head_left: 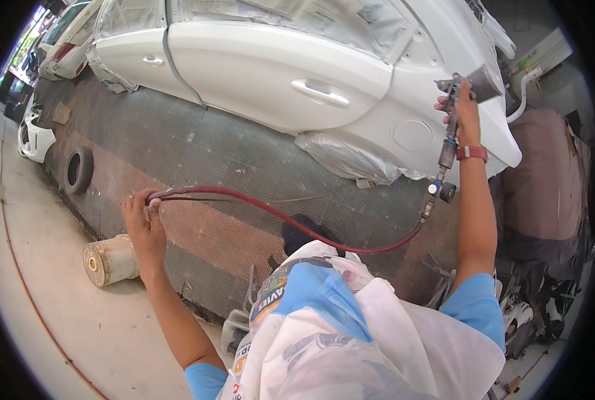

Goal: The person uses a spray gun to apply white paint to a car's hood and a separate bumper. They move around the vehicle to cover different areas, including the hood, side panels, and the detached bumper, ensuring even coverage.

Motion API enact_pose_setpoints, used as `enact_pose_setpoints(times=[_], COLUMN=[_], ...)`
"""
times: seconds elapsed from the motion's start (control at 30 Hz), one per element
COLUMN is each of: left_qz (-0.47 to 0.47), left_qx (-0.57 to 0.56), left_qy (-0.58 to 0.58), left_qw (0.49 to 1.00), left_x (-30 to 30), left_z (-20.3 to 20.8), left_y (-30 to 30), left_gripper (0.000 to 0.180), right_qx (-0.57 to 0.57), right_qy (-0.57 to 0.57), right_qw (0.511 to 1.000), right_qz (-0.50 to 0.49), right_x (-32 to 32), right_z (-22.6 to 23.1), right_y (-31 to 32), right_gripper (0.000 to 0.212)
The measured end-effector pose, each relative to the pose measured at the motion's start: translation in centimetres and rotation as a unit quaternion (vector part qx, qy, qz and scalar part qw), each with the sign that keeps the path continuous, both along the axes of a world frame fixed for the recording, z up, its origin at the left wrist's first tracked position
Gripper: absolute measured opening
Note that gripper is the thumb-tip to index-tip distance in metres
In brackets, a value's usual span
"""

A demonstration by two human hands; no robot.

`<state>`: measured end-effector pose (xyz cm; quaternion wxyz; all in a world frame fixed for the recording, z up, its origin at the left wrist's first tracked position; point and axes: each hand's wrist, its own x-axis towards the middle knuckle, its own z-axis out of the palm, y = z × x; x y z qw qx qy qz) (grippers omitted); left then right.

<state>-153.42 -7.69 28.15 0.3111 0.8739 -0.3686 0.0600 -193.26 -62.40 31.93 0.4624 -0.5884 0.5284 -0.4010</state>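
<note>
My right hand is wrapped round the grip of a spray gun, raised close to the rear corner of a white car. A dark cup sits at the gun's upper end, and a small round gauge is fitted below its handle. From there a dark red air hose curves across in front of me. Its far stretch runs into my left hand, whose fingers are closed on it. The car's windows are masked with paper, and plastic sheeting wraps the rear wheel.
A tyre and a white bumper lie at the left, near another white car. An overturned pail is below my left hand. Covered bulky items stand close at right. Textured matting covers the floor.
</note>
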Motion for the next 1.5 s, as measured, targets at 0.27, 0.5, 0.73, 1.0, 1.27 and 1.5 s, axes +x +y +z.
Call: enact_pose_setpoints(times=[0.27,0.5,0.73,1.0,1.27,1.5], left_qz=[0.058,0.218,0.287,0.137,-0.217,-0.268], left_qx=[-0.018,-0.065,-0.057,-0.038,0.181,0.241], left_qy=[0.000,0.123,0.139,0.261,0.227,0.242], left_qw=[0.998,0.966,0.946,0.955,0.932,0.901], left_x=[16.8,31.8,39.4,51.5,50.6,46.7], left_z=[-6.9,-14.0,-17.6,-24.0,-27.0,-25.2], left_y=[7.7,19.0,26.3,23.0,11.2,6.0], left_gripper=[0.025,0.026,0.031,0.027,0.028,0.032], right_qx=[-0.008,-0.004,-0.024,0.038,-0.045,-0.087], right_qy=[-0.030,-0.070,-0.059,-0.029,0.081,0.081], right_qw=[0.989,0.973,0.965,0.983,0.981,0.919], right_qz=[0.146,0.219,0.256,0.176,-0.168,-0.376], right_x=[32.0,63.9,83.2,72.3,44.9,27.7], right_z=[-1.6,-3.2,-3.1,-8.5,-8.0,-10.0], right_y=[3.6,6.4,10.8,16.7,21.4,20.8], right_gripper=[0.062,0.064,0.070,0.064,0.057,0.061])
